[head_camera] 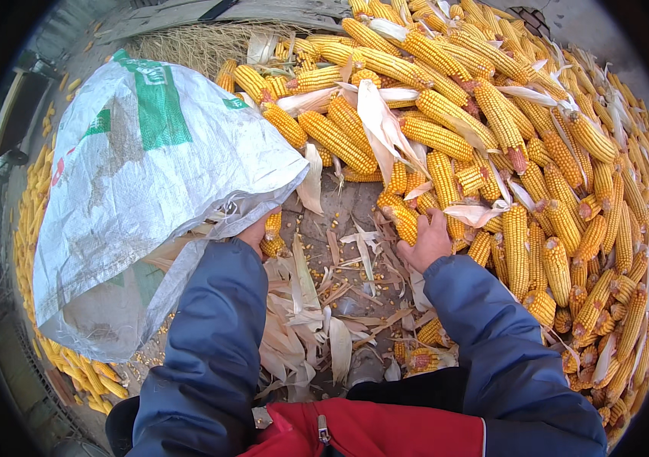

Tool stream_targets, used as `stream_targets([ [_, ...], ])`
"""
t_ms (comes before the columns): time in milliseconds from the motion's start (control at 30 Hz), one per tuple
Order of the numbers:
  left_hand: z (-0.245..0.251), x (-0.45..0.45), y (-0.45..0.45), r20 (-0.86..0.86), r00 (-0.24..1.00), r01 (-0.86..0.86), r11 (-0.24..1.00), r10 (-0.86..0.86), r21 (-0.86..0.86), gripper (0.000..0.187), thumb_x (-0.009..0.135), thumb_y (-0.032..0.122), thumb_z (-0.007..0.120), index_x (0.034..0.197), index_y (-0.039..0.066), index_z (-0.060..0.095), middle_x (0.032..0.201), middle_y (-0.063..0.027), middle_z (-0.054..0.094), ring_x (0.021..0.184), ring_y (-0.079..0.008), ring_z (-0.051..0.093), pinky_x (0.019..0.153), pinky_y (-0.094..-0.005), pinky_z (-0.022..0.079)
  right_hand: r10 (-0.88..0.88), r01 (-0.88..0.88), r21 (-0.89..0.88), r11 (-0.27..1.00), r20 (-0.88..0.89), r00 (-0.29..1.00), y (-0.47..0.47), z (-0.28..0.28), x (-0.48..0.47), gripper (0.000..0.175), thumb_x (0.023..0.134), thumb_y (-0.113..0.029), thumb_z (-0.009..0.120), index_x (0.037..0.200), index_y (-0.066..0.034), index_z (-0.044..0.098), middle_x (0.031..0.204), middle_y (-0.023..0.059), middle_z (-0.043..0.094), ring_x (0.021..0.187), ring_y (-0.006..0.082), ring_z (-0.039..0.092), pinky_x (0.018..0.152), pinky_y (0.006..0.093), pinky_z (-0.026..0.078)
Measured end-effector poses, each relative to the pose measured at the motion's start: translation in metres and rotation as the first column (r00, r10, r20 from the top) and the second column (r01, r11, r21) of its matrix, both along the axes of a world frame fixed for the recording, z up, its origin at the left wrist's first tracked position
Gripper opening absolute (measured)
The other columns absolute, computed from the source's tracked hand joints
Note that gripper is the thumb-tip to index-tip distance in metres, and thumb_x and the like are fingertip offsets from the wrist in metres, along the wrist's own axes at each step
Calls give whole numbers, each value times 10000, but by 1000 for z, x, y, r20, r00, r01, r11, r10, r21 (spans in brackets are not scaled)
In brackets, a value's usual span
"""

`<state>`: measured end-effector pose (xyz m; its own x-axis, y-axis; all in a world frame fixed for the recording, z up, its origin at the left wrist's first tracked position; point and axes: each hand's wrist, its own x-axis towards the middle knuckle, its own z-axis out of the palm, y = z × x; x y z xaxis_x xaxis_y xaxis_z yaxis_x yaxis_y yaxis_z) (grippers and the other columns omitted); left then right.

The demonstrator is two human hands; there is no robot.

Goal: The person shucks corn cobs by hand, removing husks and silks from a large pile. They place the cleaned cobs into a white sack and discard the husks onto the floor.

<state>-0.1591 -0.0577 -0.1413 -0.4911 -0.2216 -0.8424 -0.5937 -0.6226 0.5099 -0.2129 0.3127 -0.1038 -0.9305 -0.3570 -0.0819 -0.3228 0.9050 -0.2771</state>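
Observation:
A white woven plastic sack (210, 137) with green print covers the left side, its mouth slanting down towards me. At the sack's edge is my left hand (253, 233), its fingers mostly hidden beneath the plastic. One yellow corn cob (272, 231) shows just beside that hand; whether the hand grips the cob or the sack edge is unclear. My right hand (429, 244) has its thumb and fingers around the lower end of a corn cob (402, 220) at the near edge of the pile.
A large heap of husked corn cobs (553, 171) rises from the centre to the right. Dry husks (296, 320) and loose kernels litter the paved floor (353, 203) between my arms. More cobs (90, 377) lie beyond the sack at left. Dry straw (187, 48) lies at the back.

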Motion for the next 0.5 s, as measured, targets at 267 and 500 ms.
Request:
stream_targets([
  [267,104,53,42,-406,913,191,924,-44,330,578,886,329,646,1362,36,499,1232,-128,627,1033,-287,657,858,-444,561,221,-250,79,965,272,937,-17,-21,-14,606,667,-535,741,1103,-116,738,1203,314,472,1119,467,445,951,481,424],
  [500,134,72,94,-470,745,455,876,-474,-163,555,845,257,700,1306,-14,549,1179,-84,609,1060,-170,585,946,-295,441,82,-14,-167,986,409,909,-1,43,13,637,720,-509,747,1205,-100,697,1109,232,544,1125,369,506,976,459,435],
])
